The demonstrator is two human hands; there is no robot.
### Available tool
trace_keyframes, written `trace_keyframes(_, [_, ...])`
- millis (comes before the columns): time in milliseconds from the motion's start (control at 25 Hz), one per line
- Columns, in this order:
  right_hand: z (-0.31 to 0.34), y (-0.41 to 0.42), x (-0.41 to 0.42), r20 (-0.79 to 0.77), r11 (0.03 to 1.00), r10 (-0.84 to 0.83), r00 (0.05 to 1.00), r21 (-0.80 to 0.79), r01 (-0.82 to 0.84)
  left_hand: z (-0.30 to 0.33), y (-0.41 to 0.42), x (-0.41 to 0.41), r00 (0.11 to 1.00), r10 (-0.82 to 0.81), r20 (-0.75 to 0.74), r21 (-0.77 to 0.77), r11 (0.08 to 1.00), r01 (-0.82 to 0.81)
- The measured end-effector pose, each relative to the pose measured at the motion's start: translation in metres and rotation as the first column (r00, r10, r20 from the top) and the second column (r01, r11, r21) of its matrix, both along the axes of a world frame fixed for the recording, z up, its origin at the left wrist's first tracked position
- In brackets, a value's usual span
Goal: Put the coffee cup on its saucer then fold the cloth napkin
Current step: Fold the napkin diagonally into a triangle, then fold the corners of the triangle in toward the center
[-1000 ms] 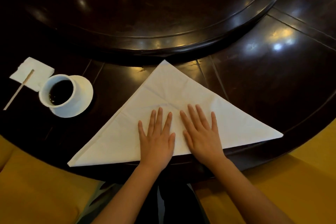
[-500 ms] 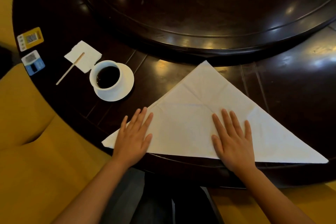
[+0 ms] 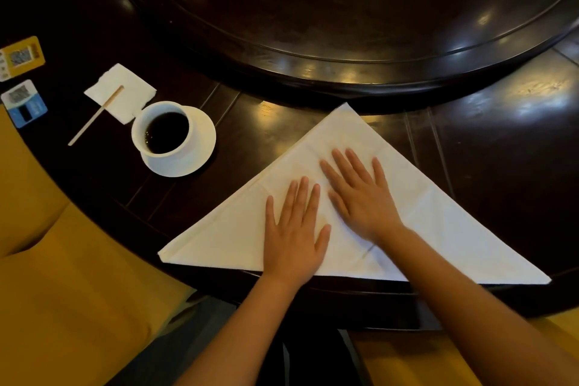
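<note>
A white coffee cup filled with dark coffee stands on its white saucer at the left of the dark table. The white cloth napkin lies folded into a triangle near the table's front edge, its point facing away from me. My left hand rests flat on the napkin's middle, fingers spread. Just to its right and slightly farther in, my right hand also presses flat on the cloth. Neither hand grips anything.
A paper napkin with a wooden stir stick lies left of the cup. Two small cards sit at the far left edge. A raised round turntable fills the table's centre. Yellow seat cushions flank the front.
Half a second ago my hands were spread apart toward the napkin's corners; both have slid back together at its middle. The view has shifted slightly.
</note>
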State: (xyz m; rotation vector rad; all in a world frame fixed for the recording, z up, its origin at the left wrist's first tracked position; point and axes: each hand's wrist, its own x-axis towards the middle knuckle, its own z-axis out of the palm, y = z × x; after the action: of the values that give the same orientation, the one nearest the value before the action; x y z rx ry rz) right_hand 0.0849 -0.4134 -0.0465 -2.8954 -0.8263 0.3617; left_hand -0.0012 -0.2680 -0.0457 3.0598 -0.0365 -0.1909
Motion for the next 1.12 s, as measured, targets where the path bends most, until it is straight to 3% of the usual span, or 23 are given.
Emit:
trace_keyframes(120, [-0.002, 0.0, 0.058, 0.012, 0.999, 0.032, 0.999, 0.014, -0.032, -0.008, -0.002, 0.002, 0.999, 0.024, -0.032, 0.038, 0.999, -0.023])
trace_keyframes(320, [0.002, 0.008, 0.091, 0.02, 0.99, -0.139, 0.99, -0.032, 0.139, -0.008, -0.001, 0.002, 0.999, 0.017, -0.027, -0.017, 1.0, -0.017])
trace_keyframes(560, [0.023, -0.052, 0.017, 0.042, 0.908, -0.414, 0.909, 0.091, 0.41, -0.006, 0.0, 0.001, 0.998, 0.049, -0.051, -0.036, 0.998, -0.051])
trace_keyframes(680, [0.033, -0.103, -0.033, 0.032, 0.847, -0.531, 0.847, 0.01, 0.531, 0.003, -0.028, 0.01, 0.996, 0.093, -0.013, -0.119, 0.988, -0.094])
trace_keyframes(760, [0.038, -0.129, -0.056, 0.033, 0.79, -0.609, 0.793, -0.073, 0.609, 0.007, -0.056, 0.015, 1.0, -0.006, 0.002, -0.141, 0.99, 0.006])
trace_keyframes(880, [0.045, -0.162, -0.079, 0.076, 0.701, -0.692, 0.718, -0.168, 0.693, 0.0, -0.08, 0.013, 0.984, -0.174, -0.038, -0.073, 0.983, 0.17])
trace_keyframes(1120, [0.054, -0.201, -0.093, 0.084, 0.612, -0.764, 0.64, -0.225, 0.759, -0.005, -0.081, 0.01, 0.98, -0.196, -0.039, 0.03, 0.98, 0.197])
